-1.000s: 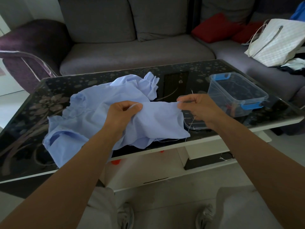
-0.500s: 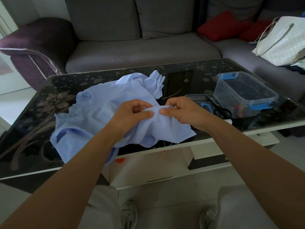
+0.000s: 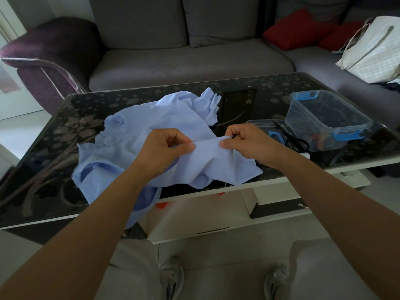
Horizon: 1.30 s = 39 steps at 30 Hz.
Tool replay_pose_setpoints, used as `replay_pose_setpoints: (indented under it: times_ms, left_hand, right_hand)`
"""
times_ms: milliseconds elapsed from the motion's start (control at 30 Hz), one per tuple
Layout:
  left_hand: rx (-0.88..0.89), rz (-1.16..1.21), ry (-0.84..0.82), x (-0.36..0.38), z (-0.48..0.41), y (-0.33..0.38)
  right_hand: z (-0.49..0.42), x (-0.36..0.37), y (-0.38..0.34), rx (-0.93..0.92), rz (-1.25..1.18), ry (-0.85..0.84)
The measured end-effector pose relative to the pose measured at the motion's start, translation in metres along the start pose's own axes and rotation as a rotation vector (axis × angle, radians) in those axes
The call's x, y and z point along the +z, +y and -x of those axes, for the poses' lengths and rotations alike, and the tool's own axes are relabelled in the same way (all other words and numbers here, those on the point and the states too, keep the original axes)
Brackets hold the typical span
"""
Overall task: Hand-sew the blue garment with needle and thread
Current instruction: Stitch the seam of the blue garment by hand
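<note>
A crumpled light blue garment [image 3: 151, 126] lies on the dark glass coffee table [image 3: 54, 148], one corner hanging over the front edge. My left hand [image 3: 164, 150] pinches a raised fold of the garment between thumb and fingers. My right hand [image 3: 249, 144] pinches the same fold a short way to the right, so a short strip of cloth stretches between them. A thin thread trails below the cloth near the table edge. The needle is too small to make out.
A clear plastic box [image 3: 326, 118] with blue clips stands on the table's right side, its lid and black scissors [image 3: 296, 141] beside it. A grey sofa [image 3: 190, 59] with red cushions and a white bag [image 3: 376, 48] lies behind. My knees and shoes show below.
My right hand came in from the right toward my left hand, then both settled pinching the fold close together. The view shifted slightly, revealing the lid and scissors.
</note>
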<state>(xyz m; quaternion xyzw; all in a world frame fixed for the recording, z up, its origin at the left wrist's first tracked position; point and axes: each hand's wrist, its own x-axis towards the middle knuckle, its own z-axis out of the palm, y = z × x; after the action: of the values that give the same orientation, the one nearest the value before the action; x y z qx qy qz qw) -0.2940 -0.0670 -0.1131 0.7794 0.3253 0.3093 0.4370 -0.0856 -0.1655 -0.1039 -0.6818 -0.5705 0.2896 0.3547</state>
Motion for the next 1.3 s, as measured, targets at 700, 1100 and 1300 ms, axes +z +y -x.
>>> replay_pose_setpoints:
  times_ms: [700, 1100, 1300]
  left_hand:
    - [0.077, -0.142, 0.024, 0.015, -0.003, 0.013]
    - [-0.095, 0.138, -0.018, 0.029, 0.0, 0.024]
    - [-0.151, 0.191, -0.051, 0.026, -0.002, 0.023]
  right_hand:
    - [0.011, -0.005, 0.004, -0.112, -0.089, 0.0]
    - [0.014, -0.005, 0.002, -0.081, -0.199, -0.023]
    - [0.015, -0.005, -0.001, -0.071, -0.195, -0.022]
